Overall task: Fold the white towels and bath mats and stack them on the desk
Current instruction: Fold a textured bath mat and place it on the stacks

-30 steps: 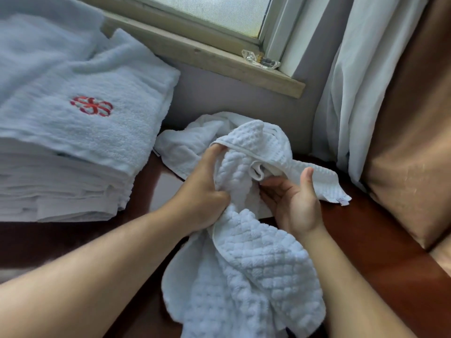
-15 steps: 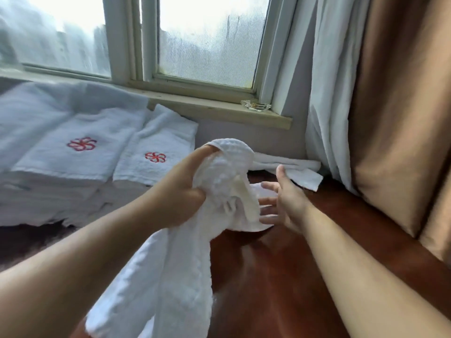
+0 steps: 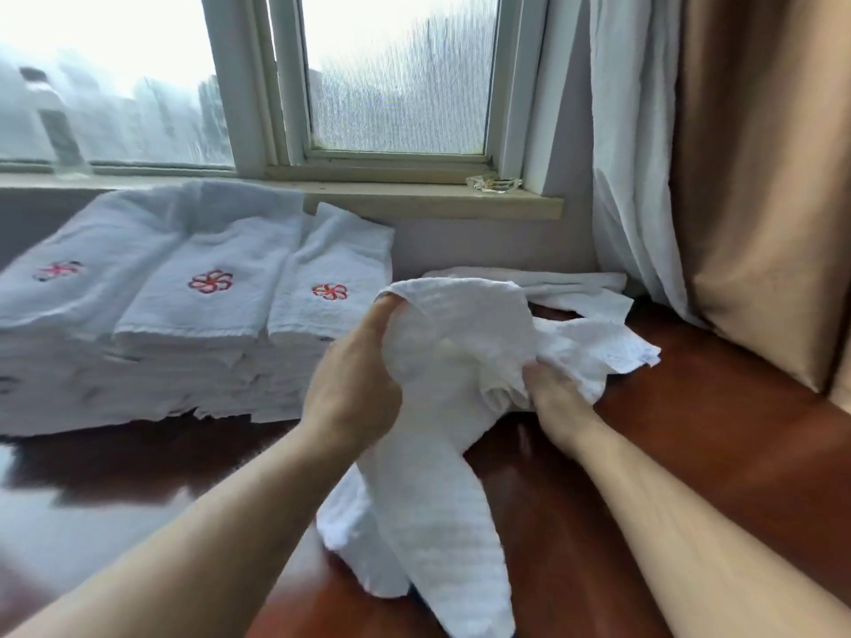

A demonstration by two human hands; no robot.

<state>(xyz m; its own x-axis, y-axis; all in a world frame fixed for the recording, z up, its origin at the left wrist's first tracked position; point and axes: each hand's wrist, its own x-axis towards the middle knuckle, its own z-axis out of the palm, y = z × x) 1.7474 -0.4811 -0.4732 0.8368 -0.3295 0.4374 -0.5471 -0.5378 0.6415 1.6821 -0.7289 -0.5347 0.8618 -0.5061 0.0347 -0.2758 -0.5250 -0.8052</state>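
Note:
A white waffle-textured bath mat [image 3: 442,522] hangs bunched over the dark red desk [image 3: 718,453]. My left hand [image 3: 354,384] grips its upper edge, with the thumb up against the fabric. My right hand [image 3: 552,398] clutches the bunched cloth lower down on the right side. One corner of the bath mat spreads out on the desk to the right. Behind it lies another white towel [image 3: 552,283], flat against the wall. Stacks of folded white towels [image 3: 184,324] with red flower emblems stand at the left.
A window with a wooden sill [image 3: 414,200] runs along the back, and a small glass dish [image 3: 492,182] sits on it. White sheer and tan curtains [image 3: 737,177] hang at the right, reaching down to the desk.
My right hand went from open beside the bath mat to gripping its bunched cloth. The view has lifted, showing more of the window and the towel stacks.

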